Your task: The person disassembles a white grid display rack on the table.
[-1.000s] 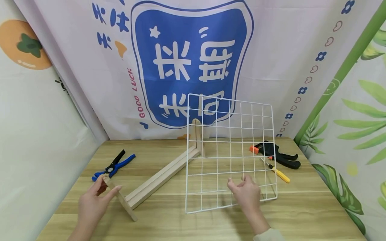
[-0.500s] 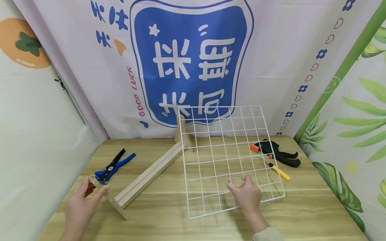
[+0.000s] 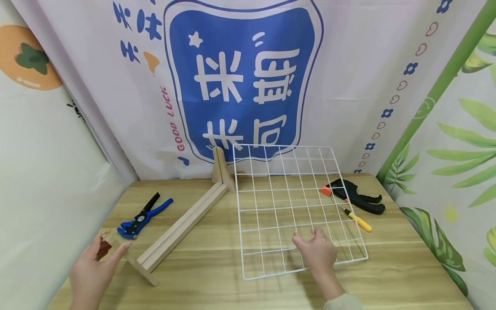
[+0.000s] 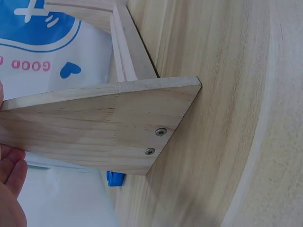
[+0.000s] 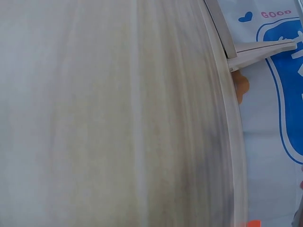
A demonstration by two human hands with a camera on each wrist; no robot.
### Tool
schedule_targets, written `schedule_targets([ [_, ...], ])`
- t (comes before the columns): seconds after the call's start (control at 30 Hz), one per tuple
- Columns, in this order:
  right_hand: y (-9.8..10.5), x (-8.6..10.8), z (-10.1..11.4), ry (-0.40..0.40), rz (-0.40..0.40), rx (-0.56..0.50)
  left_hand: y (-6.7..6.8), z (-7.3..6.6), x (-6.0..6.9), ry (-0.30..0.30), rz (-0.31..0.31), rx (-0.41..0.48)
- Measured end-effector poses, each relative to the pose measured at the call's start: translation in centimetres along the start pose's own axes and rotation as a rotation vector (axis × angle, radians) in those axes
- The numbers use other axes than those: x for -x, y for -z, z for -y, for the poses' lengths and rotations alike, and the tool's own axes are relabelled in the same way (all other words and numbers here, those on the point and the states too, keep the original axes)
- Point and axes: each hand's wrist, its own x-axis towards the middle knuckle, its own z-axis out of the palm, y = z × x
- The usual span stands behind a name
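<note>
In the head view my left hand point(image 3: 91, 271) pinches the upper end of the near end piece point(image 3: 133, 263) of a pale wooden stand point(image 3: 184, 226). The stand's grooved beam runs back along the table to a second upright piece point(image 3: 221, 168). In the left wrist view two screw heads point(image 4: 160, 132) show on the end piece, and fingers point(image 4: 13, 176) hold it at the left edge. My right hand point(image 3: 317, 253) holds a white wire grid panel point(image 3: 292, 207) by its lower part, the panel leaning away. Neither hand nor grid shows in the right wrist view.
Blue-and-black pliers point(image 3: 141, 219) lie left of the stand. To the right of the grid lie a yellow-handled screwdriver point(image 3: 360, 221) and a black hand tool with an orange tip point(image 3: 358, 198). A printed curtain point(image 3: 345, 94) hangs behind the table.
My left hand has moved the wooden stand to the left, away from the grid. The grid's top has tipped back and lower, while my right hand has stayed nearly in place.
</note>
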Motion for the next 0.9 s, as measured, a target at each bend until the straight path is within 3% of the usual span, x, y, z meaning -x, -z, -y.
schedule_targets([
  [0.1, 0.0, 0.2, 0.0, -0.019, 0.036, 0.004, 0.1, 0.2, 0.0, -0.008, -0.024, -0.01],
  [0.27, -0.6, 0.5, 0.0, -0.031, 0.081, 0.006, 0.4, 0.5, -0.2, 0.031, -0.01, -0.024],
  [0.5, -1.5, 0.7, 0.0, 0.014, 0.089, 0.071, 0.8, 0.5, -0.3, 0.091, 0.024, -0.071],
  [0.7, -1.9, 0.8, 0.3, 0.029, 0.114, 0.132, 0.8, 0.4, 0.1, 0.131, 0.028, -0.041],
  [0.9, -2.5, 1.0, 0.7, 0.069, 0.047, 0.136, 0.6, 0.4, 0.2, 0.118, 0.016, -0.037],
])
